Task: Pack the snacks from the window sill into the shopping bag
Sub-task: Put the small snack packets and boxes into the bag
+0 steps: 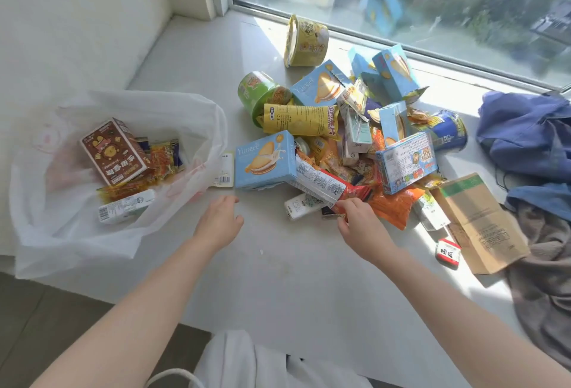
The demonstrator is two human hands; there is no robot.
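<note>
A pile of snacks lies on the white window sill [278, 264]: blue biscuit boxes [264, 160], a yellow packet [301, 120], a green cup [259, 90], a yellow tub [306, 41] and several small packets. The white plastic shopping bag [92, 227] lies open at the left, holding a brown box [112, 152], orange packets and a small white carton. My left hand [219, 222] hovers open between the bag and the pile, holding nothing. My right hand [360, 223] pinches the corner of a red and white packet [324, 185] at the pile's near edge.
A flattened brown cardboard box [482, 223] and a small red and white packet [448, 251] lie at the right. Blue cloth [525, 140] and grey cloth [547, 279] are heaped at the far right. The window glass runs along the back.
</note>
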